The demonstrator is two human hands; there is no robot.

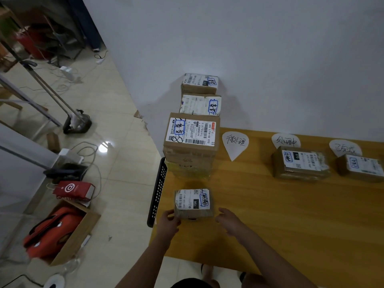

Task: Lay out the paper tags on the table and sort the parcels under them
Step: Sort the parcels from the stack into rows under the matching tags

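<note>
Three paper tags (234, 142) lay out, with two parcels (301, 163) beneath them. The left hand (168, 220) gripped a small parcel (193, 202). The right hand (227, 220) hovered slack-fingered beside it. Beyond the grip, stacked parcels (192, 134) remained unsorted.

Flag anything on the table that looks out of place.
The left paper tag has no parcel under it, while the middle tag and right tag each have one. The unsorted stack crowds the far left corner of the table. The left hand grips a small parcel near the edge.
</note>
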